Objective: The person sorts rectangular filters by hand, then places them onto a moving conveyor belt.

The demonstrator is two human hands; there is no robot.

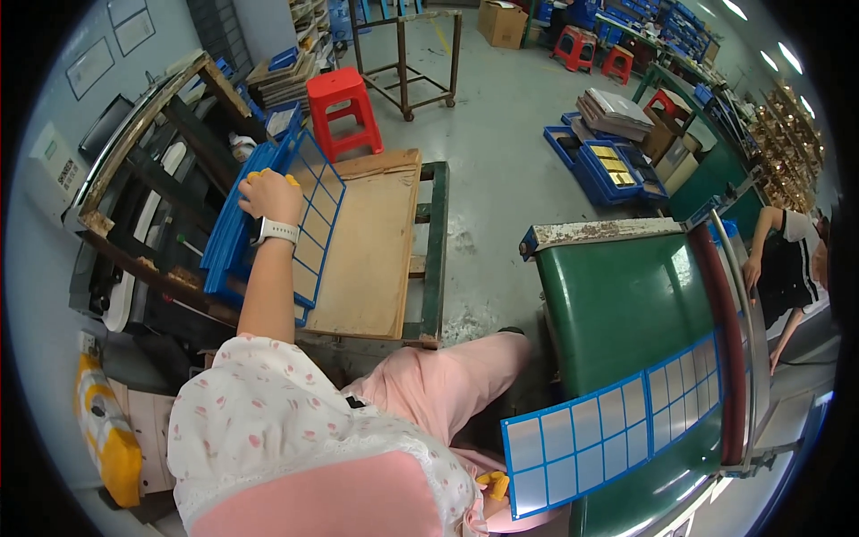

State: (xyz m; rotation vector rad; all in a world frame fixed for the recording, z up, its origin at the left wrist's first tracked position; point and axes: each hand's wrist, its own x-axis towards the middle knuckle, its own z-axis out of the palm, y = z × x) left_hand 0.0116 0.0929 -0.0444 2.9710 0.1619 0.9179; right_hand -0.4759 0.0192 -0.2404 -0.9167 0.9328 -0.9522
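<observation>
My left hand [270, 197], with yellow finger covers and a white watch at the wrist, is closed over the upper edge of a blue-lined grid panel [324, 201]. This panel leans at the side of a stack of blue panels [234, 237]. Low in the view, my right hand [494, 492], also in yellow finger covers, grips the near left corner of a grey panel with a blue grid [573, 447]; its palm is mostly hidden by my clothing. A second gridded panel [684, 394] lies end to end with it, on a green conveyor belt [617, 304].
A wooden board [371, 242] rests on a green frame beside the stack. A dark red roller [720, 313] and metal bar cross the belt. Another person's hand [752, 270] is beyond them. A red stool [344, 103], a wheeled metal frame [403, 67] and blue crates [604, 174] stand farther off.
</observation>
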